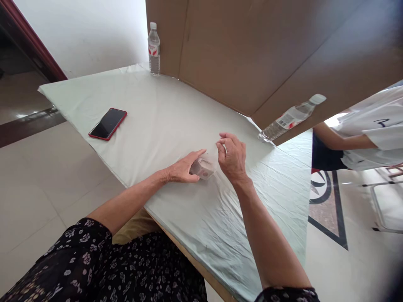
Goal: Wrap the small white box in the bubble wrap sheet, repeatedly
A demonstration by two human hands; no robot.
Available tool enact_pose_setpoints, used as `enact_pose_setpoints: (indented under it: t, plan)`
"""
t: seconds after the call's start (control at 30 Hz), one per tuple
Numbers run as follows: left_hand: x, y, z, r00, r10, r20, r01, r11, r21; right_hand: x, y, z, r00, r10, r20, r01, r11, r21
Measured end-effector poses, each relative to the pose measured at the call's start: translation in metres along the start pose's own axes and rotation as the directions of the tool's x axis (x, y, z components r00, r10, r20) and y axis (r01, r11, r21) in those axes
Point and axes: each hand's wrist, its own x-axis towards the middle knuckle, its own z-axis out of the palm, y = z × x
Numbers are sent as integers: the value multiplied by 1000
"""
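My left hand [185, 167] is wrapped round the near-left side of a small clear plastic box [206, 168], thumb and fingers on opposite sides of it. The box rests on the pale cloth, and its contents are too blurred to name. Just to the right, my right hand [232, 155] hovers over the cloth, apart from the box. Its fingers are curled in a pinch towards the thumb. Whatever lies between those fingertips, if anything, is too small to make out.
A pale green cloth covers the table [151, 109]. A phone [108, 123] in a red case lies at the left edge. Brown cardboard panels [226, 54] stand behind, with one water bottle [154, 50] at the left and another bottle [291, 118] at the right. Beyond sits a person [371, 134].
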Motion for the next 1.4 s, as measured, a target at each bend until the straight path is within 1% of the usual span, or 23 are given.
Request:
enact_pose_setpoints:
  t: [0.13,0.23,0.3,0.4,0.5,0.53,0.6,0.63,0.7,0.73,0.8,0.87,0.93,0.97,1.0,1.07,1.13,1.17,1.2,1.23,1.3,1.4]
  plan:
    - [1,4,-1,998,-59,9,60,970,-235,20,15,7,999,30,-19,-30,1000,9]
    - [3,4,0,994,-107,-36,83,910,-406,34,24,13,998,64,-5,-64,998,20]
    - [5,4,-1,987,-154,-44,113,867,-486,42,28,16,994,106,13,-107,994,38]
    - [6,3,-2,972,-233,8,198,808,-555,45,30,16,980,199,5,-199,973,118]
    - [8,2,-2,955,-295,11,240,753,-613,29,20,8,935,347,-67,-320,912,258]
    - [8,2,-2,950,-313,3,245,738,-629,19,14,4,918,387,-82,-351,892,284]
    - [9,2,0,941,-337,-7,252,718,-649,-4,-1,-3,902,425,-76,-387,874,294]
    - [9,2,0,940,-341,-12,250,713,-655,-16,-10,-5,901,432,-44,-402,869,287]
    - [9,1,2,941,-339,-11,245,701,-669,-37,-26,-6,908,413,70,-418,883,214]
    - [9,1,2,942,-335,-7,242,695,-677,-44,-32,-4,912,398,94,-409,897,167]
    - [8,0,2,944,-331,-1,239,683,-690,-52,-37,2,923,368,110,-378,922,89]
    - [9,-1,1,946,-324,-19,221,687,-692,-53,-34,7,927,362,96,-369,927,69]
    - [9,-2,0,947,-316,-54,197,707,-679,-51,-24,9,909,406,98,-416,898,143]
    - [9,-2,-1,946,-317,-72,192,723,-663,-51,-19,9,888,447,107,-459,861,220]
    - [9,-1,-2,942,-322,-97,190,747,-637,-50,-13,8,861,493,126,-506,802,319]
    - [8,1,-3,925,-329,-188,188,830,-526,-52,-5,7,797,571,199,-579,625,524]
    - [6,4,-3,901,-288,-323,180,929,-324,-56,0,9,742,604,290,-609,428,668]
    - [6,5,-2,891,-249,-379,178,961,-212,-58,1,10,726,603,330,-613,351,708]
    - [5,6,-1,886,-211,-413,181,977,-112,-59,1,12,718,593,365,-614,292,733]
    - [5,7,0,885,-185,-426,190,981,-32,-61,1,14,715,580,391,-613,251,749]
    - [5,6,2,888,-170,-428,220,973,69,-62,0,17,722,554,415,-603,208,770]
    - [6,4,3,891,-164,-422,240,962,132,-63,0,20,730,570,377,-574,211,791]
